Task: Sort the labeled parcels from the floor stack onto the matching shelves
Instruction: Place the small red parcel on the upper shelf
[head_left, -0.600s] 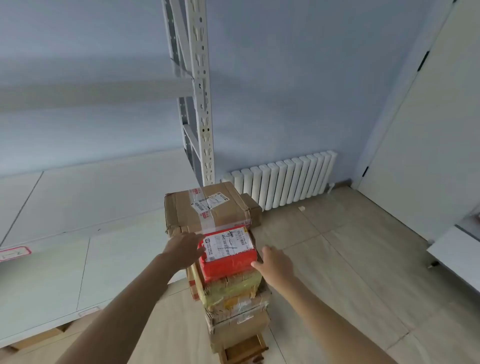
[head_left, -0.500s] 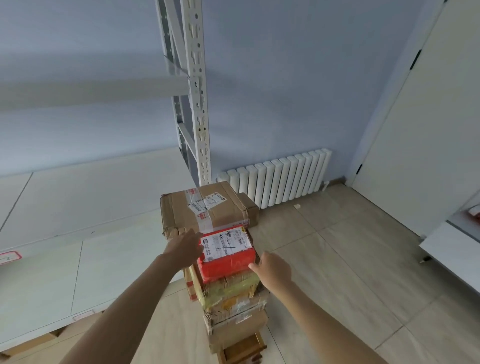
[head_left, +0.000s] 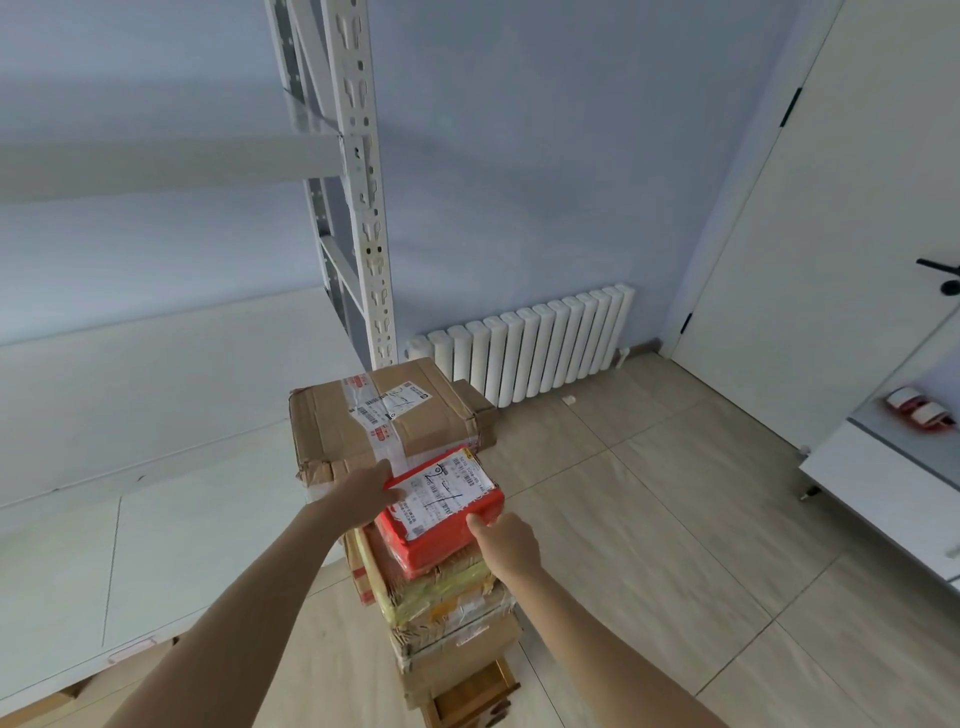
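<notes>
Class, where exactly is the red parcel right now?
The red parcel tops the floor stack at centre frame, in front of the big brown box, between the left hand and right hand.

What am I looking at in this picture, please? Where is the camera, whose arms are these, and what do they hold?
No machine is here: a person wears one camera on the head, looking forward and down, so the arms are their own. The left hand and right hand grip the two sides of a red parcel with a white label. It sits on top of a stack of parcels on the floor. Behind it lies a larger brown box. On the left stands a white shelf rack, where parcels should go.
</notes>
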